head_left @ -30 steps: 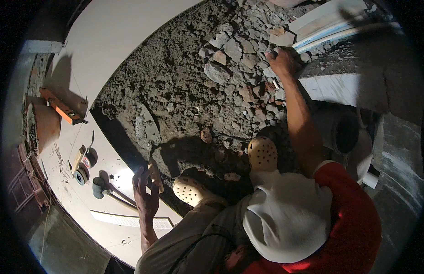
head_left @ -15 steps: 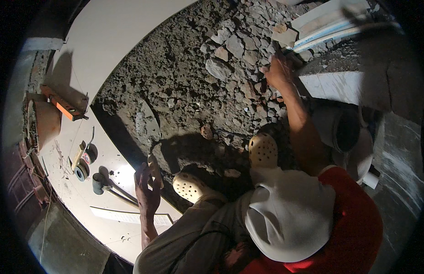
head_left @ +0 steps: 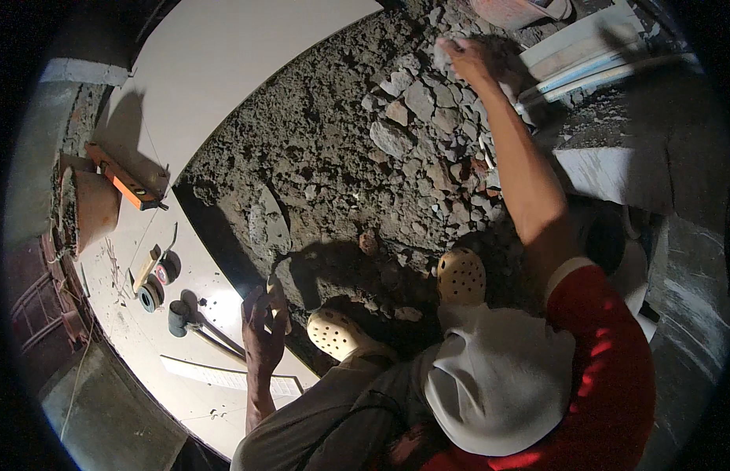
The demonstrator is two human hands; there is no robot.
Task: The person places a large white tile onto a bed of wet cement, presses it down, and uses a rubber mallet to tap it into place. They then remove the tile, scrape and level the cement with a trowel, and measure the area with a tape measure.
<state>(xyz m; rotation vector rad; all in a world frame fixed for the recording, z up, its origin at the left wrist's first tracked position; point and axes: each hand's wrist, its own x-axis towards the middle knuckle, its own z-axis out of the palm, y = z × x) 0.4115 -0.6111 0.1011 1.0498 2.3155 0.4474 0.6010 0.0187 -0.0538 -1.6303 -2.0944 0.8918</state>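
Note:
My right hand (head_left: 471, 64) reaches to the far end of the rubble, its fingers closed on a grey stone (head_left: 442, 57). Broken stones (head_left: 420, 102) lie below and beside that hand. Low at the left, my left hand (head_left: 263, 337) is curled around the wooden handle of a trowel (head_left: 270, 222). The trowel's mortar-smeared blade rests on the rough grey mortar bed (head_left: 302, 118), near the edge of the pale tiles (head_left: 247, 47). Part of the handle is hidden by the fingers.
On the tiles lie a mallet (head_left: 179, 318), a black ring-shaped roll (head_left: 148, 297), an orange spirit level (head_left: 129, 182) and a pale strip (head_left: 215, 375). A bucket (head_left: 90, 208) stands left. Far right are long boards (head_left: 585, 51) and a pinkish container (head_left: 518, 11). My clogs (head_left: 461, 276) stand on rubble.
My right hand has moved farther away and slightly left, from beside the boards, and now has a stone in it. My left hand stays at the trowel handle. The whole view has shifted slightly.

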